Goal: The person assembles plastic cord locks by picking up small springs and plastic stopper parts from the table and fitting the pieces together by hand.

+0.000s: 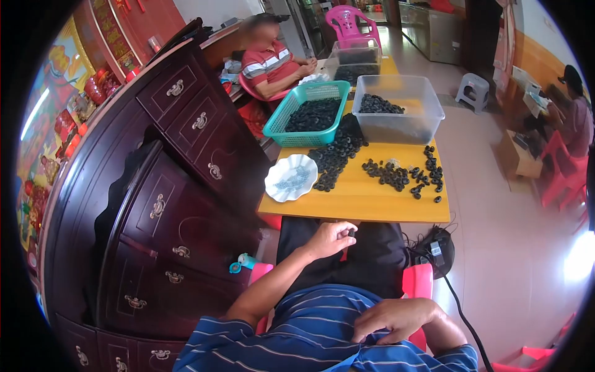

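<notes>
My left hand [330,240] is closed in a pinch in front of the table's near edge, above my lap. Between its thumb and fingers is a small black ring-shaped part [351,233]. My right hand [400,317] rests against my blue striped shirt [316,322], fingers bent downward and apart, with nothing visible in them. On the yellow table [347,208], a heap of black ring-shaped parts [334,158] spreads below the baskets. A second loose group of black parts [393,177] lies to the right. A white scalloped dish [279,189] holds small, pale, thin pieces.
A green basket [273,131] and a clear plastic bin [403,127] hold more black parts. Dark drawers [198,142] stand at left. A person [269,62] sits beyond the basket; another person [577,118] sits far right. A black cable [462,310] runs along the floor.
</notes>
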The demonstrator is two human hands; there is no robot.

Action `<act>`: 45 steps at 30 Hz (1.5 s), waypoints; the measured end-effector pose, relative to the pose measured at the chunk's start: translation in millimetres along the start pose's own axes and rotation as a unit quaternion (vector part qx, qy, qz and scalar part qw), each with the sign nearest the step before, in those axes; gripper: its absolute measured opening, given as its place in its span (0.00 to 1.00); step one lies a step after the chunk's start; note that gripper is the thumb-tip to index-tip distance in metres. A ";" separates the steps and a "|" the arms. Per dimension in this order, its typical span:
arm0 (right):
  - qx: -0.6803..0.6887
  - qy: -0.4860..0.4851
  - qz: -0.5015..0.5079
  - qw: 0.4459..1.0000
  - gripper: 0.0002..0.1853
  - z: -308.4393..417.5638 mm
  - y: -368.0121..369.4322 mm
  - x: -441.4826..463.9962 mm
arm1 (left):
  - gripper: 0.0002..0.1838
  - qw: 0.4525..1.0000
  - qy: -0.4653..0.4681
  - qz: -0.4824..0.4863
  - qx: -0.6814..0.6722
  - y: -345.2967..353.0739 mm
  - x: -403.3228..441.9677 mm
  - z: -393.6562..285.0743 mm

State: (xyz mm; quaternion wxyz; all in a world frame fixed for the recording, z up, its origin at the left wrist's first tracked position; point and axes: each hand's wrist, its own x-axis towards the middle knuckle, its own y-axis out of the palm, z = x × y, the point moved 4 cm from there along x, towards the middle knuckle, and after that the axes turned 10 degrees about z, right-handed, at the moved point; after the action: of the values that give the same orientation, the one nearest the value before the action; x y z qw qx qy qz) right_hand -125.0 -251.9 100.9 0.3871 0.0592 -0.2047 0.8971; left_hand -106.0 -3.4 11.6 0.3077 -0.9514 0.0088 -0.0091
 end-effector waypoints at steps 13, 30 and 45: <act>-0.070 -0.078 -0.098 0.990 0.09 11.1 2.3 24.9 | 0.15 0.997 -0.022 0.054 -0.049 17.0 1.8 13.4; 0.108 0.056 -0.360 0.925 0.03 -42.9 -96.2 -0.2 | 0.10 0.997 0.065 0.028 0.001 1.8 20.7 8.8; 0.186 0.059 -0.630 0.752 0.05 -163.7 -167.0 -35.7 | 0.17 0.958 -0.184 0.138 -0.173 -84.2 54.9 6.6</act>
State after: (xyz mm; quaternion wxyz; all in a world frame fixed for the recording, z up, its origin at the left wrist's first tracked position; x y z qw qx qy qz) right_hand 28.4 -105.2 -3.7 0.8570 0.1924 0.0729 0.4724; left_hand -50.0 67.5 56.2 0.1328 -0.9649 0.0844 0.2104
